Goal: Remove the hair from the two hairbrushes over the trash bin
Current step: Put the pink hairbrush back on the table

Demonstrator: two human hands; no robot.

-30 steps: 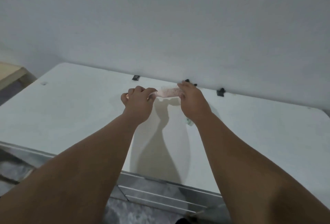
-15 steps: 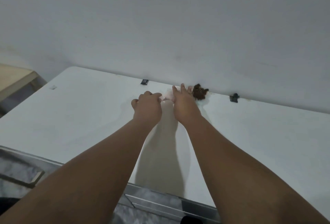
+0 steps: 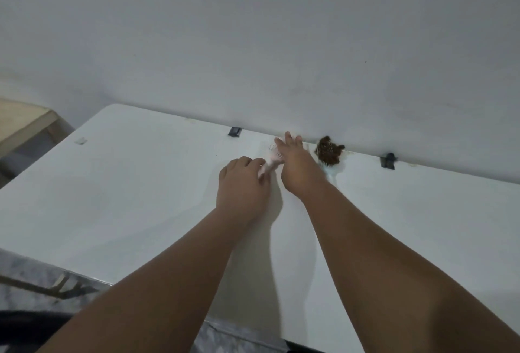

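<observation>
Pink hairbrush (image 3: 270,159) low over the white table (image 3: 140,183), near the far edge by the wall (image 3: 253,43). Left hand (image 3: 244,183) curled around the handle, knuckles up, holding it firmly. Right hand (image 3: 295,168) spread open over the brush head, fingers (image 3: 292,141) extended toward the wall — holding nothing as far as can be told, though the palm side is hidden.

Probably light, stiff plastic, easy to carry in one hand; handle the natural place to grip, leaving the bristle side free for the other hand. Bristles likely springy and a little prickly, so pinching at the base of the hair mat and peeling upward looks better than raking.

Second hairbrush (image 3: 330,165) just beside the right hand, lying on the table against the wall, pale handle pointing toward the camera. Head packed with a dark brown clump of hair (image 3: 328,151) — soft, tangled, likely to cling and come off in one wad or shed strands. Best lifted by the handle, bristles kept up.

Nothing between the hands and either brush. Two small dark clips (image 3: 234,131) (image 3: 388,160) along the table's back edge, well clear. Wooden furniture (image 3: 22,121) off to the left. No trash bin in view, so both brushes probably need carrying to it.
</observation>
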